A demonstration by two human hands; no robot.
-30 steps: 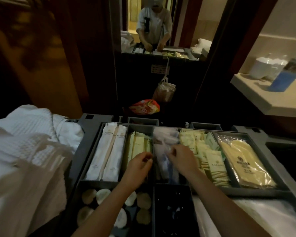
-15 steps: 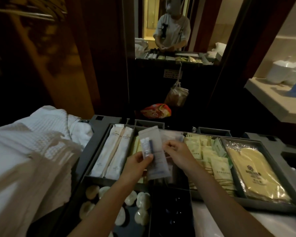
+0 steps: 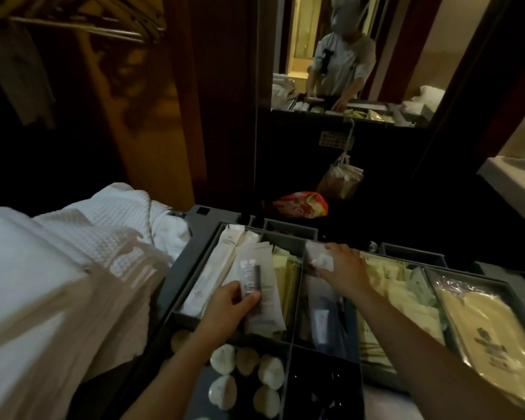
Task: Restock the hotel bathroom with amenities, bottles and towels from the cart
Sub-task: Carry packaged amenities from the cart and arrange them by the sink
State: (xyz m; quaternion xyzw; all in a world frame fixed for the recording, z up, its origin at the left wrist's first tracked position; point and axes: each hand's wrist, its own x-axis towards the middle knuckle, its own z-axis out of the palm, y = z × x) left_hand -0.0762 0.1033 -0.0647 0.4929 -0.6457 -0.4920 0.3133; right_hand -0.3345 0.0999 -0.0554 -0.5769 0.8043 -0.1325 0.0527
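Barely started, seemingly: left hand grips a sachet over the cart tray, right hand pinches a clear packet inside it; delivery all ahead.

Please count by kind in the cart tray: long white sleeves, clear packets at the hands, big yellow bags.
Long white sleeves: 2
Clear packets: 2 (left hand grips one, right hand pinches one)
Big yellow bags: 1
Total: 5
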